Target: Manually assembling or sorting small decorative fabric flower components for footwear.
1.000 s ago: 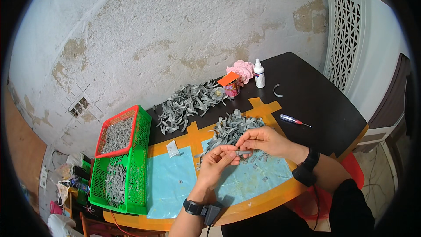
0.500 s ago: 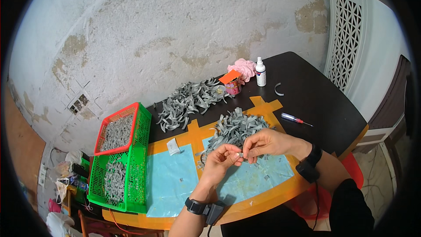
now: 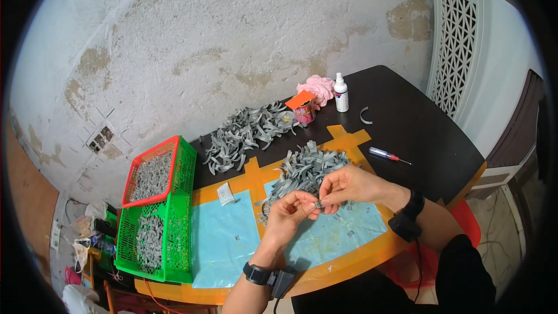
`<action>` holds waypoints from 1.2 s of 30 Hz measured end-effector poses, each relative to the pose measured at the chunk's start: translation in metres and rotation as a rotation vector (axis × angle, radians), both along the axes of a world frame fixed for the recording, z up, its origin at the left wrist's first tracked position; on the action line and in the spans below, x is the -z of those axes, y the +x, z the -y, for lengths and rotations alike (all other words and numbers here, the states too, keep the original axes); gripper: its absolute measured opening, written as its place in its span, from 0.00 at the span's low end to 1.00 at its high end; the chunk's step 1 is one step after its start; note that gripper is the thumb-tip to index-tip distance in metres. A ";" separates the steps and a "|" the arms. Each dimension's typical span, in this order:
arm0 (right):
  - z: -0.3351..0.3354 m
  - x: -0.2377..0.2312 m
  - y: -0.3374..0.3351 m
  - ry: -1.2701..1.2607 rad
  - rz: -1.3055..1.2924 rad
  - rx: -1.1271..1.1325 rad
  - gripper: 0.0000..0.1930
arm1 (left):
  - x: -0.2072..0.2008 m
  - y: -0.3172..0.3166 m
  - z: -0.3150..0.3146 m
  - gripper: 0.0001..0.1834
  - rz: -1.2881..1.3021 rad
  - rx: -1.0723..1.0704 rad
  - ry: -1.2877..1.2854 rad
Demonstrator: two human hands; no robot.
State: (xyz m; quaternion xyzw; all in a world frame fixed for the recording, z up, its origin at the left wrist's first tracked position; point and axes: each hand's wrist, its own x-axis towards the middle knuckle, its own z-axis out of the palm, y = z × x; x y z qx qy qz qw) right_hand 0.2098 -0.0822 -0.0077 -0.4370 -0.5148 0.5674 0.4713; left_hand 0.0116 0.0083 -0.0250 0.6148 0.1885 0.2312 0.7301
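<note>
My left hand and my right hand meet over the front of the table, fingertips pinched together. Between them is a small grey piece, mostly covered by the fingers; both hands grip it. Just beyond the hands lies a heap of curved grey strips, partly hidden by my right hand. Beneath them a light blue sheet is taped down with orange tape, and a few tiny grey bits lie on it.
On the left stand a green basket and a red basket, both holding small grey pieces. Farther back are another heap of grey strips, a can, a pink cloth, a white spray bottle and a screwdriver.
The whole view has shifted slightly, so the table contents sit a little farther left. Both hands stay together on the small grey piece, with only slight finger movement.
</note>
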 end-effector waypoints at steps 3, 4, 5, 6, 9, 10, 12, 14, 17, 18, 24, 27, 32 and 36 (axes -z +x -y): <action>0.000 0.001 0.001 -0.004 0.010 -0.020 0.07 | -0.001 0.000 0.001 0.05 -0.013 -0.005 0.007; -0.001 0.001 0.001 -0.005 0.017 -0.025 0.07 | -0.001 0.000 0.001 0.05 -0.016 -0.007 0.005; -0.001 0.001 0.000 -0.005 0.017 -0.024 0.07 | -0.001 0.000 0.000 0.05 -0.016 -0.007 0.005; -0.001 0.001 0.000 -0.003 0.028 -0.024 0.07 | -0.001 0.000 0.000 0.05 -0.017 -0.005 0.012; -0.001 0.001 0.000 -0.001 0.053 -0.016 0.06 | 0.000 0.001 0.000 0.05 -0.022 -0.004 0.026; -0.001 0.001 -0.001 0.000 0.066 -0.012 0.06 | 0.000 0.001 0.000 0.05 -0.026 -0.007 0.034; -0.002 0.004 -0.002 0.017 0.063 -0.009 0.06 | 0.002 0.001 -0.001 0.06 -0.019 -0.004 0.035; -0.002 0.008 -0.003 0.035 0.061 -0.003 0.06 | 0.003 0.001 -0.001 0.06 -0.011 0.001 0.036; -0.004 0.014 -0.004 0.054 0.074 0.027 0.05 | 0.003 0.001 -0.002 0.07 -0.009 0.012 0.042; -0.005 0.017 -0.005 0.064 0.058 0.041 0.05 | 0.003 0.001 -0.002 0.07 -0.015 0.021 0.039; -0.005 0.013 -0.011 0.111 0.097 0.097 0.05 | 0.004 0.000 -0.004 0.07 -0.014 0.026 -0.023; -0.005 0.014 -0.011 0.193 0.178 0.097 0.05 | 0.002 -0.001 -0.004 0.07 -0.019 0.013 -0.079; -0.003 0.014 -0.010 0.250 0.161 0.139 0.04 | -0.003 0.000 0.000 0.07 -0.040 -0.034 -0.182; -0.004 0.016 -0.008 0.216 0.119 0.112 0.04 | 0.006 0.002 0.001 0.08 0.012 -0.039 -0.100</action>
